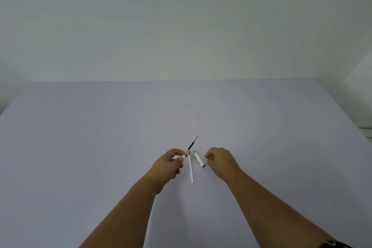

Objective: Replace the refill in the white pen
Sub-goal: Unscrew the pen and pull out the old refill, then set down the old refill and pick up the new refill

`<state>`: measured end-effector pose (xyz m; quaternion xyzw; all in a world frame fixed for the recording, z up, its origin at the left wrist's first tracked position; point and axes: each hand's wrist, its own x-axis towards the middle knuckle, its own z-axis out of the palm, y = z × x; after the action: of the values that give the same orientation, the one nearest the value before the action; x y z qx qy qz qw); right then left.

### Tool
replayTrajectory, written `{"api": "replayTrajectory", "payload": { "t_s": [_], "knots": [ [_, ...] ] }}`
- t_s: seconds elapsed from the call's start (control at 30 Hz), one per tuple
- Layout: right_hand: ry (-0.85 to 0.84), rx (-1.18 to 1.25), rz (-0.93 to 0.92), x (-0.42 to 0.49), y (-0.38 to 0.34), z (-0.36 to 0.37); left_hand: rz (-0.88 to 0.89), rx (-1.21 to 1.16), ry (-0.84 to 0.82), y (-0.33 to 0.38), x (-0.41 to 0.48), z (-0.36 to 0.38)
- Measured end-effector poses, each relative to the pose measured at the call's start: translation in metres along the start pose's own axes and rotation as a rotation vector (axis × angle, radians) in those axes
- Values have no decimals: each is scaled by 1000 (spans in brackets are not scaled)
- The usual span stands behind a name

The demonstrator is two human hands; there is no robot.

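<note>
- While both forearms reach forward over the pale lilac bench, the parts of a taken-apart white pen sit between and in the two hands.
- Left hand: fingers curled closed, thumb and forefinger pinching a short white pen section from which a refill sticks out.
- That refill points up and away to the right; it shows a yellow band near the fingers, then a dark length, then a grey metal tip.
- Right hand: fingers bent inward and pinched on a small silvery metal piece; what part this is cannot be told.
- A second refill, a thin white tube with a dark far end, lies flat on the bench between the hands, just beside the left fingers.
- A white pen barrel with a silver clip lies on the bench just right of that tube, close to the right fingertips, its open dark end toward the person.
- Behind the bench stands a plain pale wall.
</note>
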<state>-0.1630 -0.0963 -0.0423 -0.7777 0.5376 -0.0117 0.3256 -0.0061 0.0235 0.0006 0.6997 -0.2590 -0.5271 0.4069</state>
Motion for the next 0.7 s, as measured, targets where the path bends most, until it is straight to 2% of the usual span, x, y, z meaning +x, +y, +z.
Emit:
{"api": "replayTrajectory", "payload": {
  "t_s": [0.2, 0.63, 0.7],
  "knots": [
    [43, -65, -51, 5, 2, 9, -6, 10, -3, -3, 2, -1],
    [50, -1, -49, 5, 4, 9, -11, 25, -12, -5, 4, -2],
    [94, 42, -45, 3, 1, 7, -11, 27, -14, -4, 4, -2]
  ]
}}
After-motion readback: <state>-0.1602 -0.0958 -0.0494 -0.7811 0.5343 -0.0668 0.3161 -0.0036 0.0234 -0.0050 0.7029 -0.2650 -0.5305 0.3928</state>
